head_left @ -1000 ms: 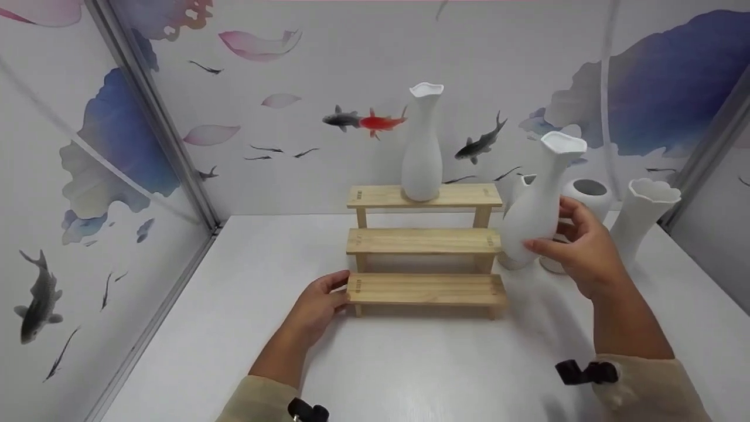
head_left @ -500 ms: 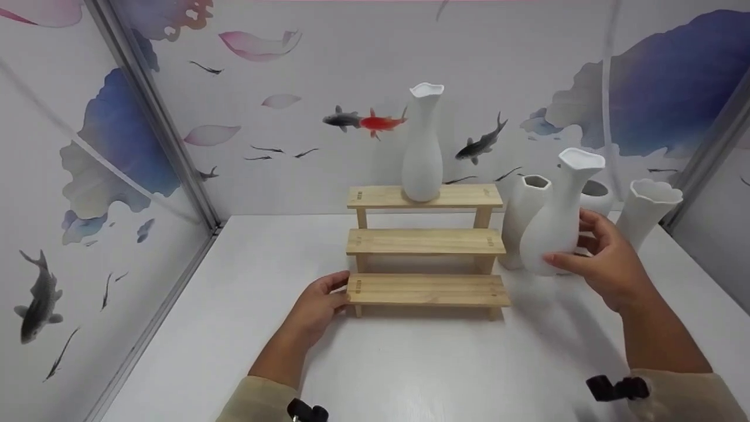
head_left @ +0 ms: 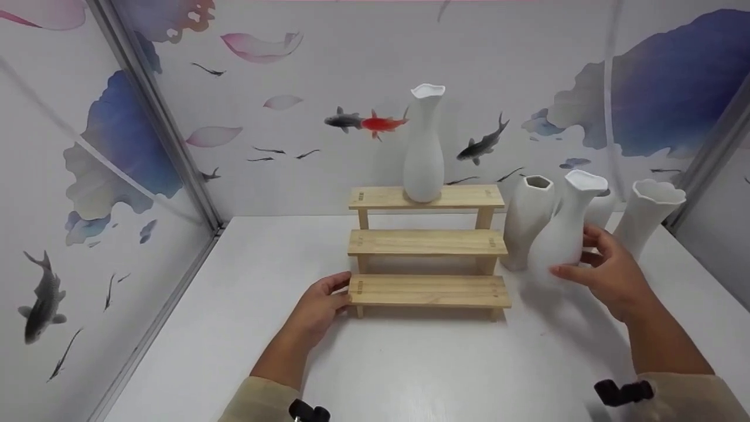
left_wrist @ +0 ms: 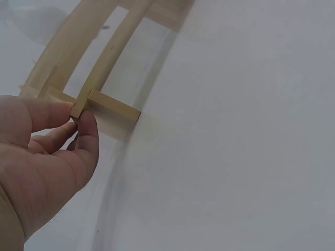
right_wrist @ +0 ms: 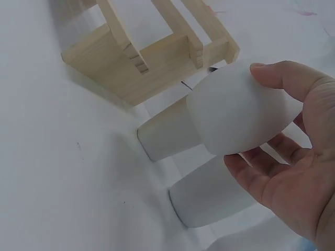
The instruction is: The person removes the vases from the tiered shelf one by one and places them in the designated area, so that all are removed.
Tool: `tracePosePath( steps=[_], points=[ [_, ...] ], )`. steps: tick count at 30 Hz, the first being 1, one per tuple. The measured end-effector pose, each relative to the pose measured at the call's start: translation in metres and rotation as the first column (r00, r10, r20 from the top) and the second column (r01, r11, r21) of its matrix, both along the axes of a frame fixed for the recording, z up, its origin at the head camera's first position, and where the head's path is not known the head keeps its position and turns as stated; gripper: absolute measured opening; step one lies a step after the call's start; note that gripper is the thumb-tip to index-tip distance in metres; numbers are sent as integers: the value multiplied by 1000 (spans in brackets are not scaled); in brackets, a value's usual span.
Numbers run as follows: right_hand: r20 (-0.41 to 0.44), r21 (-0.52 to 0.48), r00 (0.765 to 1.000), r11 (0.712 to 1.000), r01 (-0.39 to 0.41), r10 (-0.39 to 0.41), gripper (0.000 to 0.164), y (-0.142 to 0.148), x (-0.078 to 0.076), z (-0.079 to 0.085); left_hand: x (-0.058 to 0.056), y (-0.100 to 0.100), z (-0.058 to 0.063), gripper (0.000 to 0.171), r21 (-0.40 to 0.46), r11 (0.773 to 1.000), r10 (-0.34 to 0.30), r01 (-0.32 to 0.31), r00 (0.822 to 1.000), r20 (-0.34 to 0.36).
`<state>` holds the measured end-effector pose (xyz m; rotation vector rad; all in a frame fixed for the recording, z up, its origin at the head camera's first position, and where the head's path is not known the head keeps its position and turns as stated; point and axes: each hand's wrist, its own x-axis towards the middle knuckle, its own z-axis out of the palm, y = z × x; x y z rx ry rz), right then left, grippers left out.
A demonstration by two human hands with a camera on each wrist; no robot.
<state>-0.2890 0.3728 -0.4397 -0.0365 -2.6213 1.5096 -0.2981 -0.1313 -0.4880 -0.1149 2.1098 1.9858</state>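
A three-step wooden display stand (head_left: 430, 287) stands on the white table, and my left hand (head_left: 313, 308) pinches the left end of its lowest board. The left wrist view shows thumb and fingertips gripping the board's corner (left_wrist: 78, 107). To the right of the stand, my right hand (head_left: 612, 278) holds a white vase (head_left: 554, 249) with a slim neck and wavy rim, thumb and fingers around its round belly. In the right wrist view the vase's base (right_wrist: 225, 110) is off the table. A similar white vase (head_left: 424, 158) stands upright on the top step.
Behind the held vase is a white faceted vase (head_left: 521, 223). A rounder white vase (head_left: 600, 208), partly hidden, and a flared vase with a scalloped rim (head_left: 644, 211) stand farther right. Walls printed with fish and petals enclose the back and sides.
My right hand has carried the vase to the right and lower, away from the stand, uncovering the faceted vase. The left hand stays on the stand's lowest board.
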Motion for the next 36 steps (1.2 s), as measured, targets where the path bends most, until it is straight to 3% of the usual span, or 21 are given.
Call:
tracePosePath(
  steps=[9,18,36],
  points=[
    [92,-18,996,1000,-19,21,115,9,-4,-17,5,-2,1,55,17,999,-29,29,999,-40],
    [137,1,990,999,-45,44,118,17,-7,-31,2,-1,0,54,2,1000,-11,11,999,-35],
    [141,-30,985,995,-100,103,115,18,-7,-42,2,-1,0,53,15,1000,-23,23,999,-22]
  ],
)
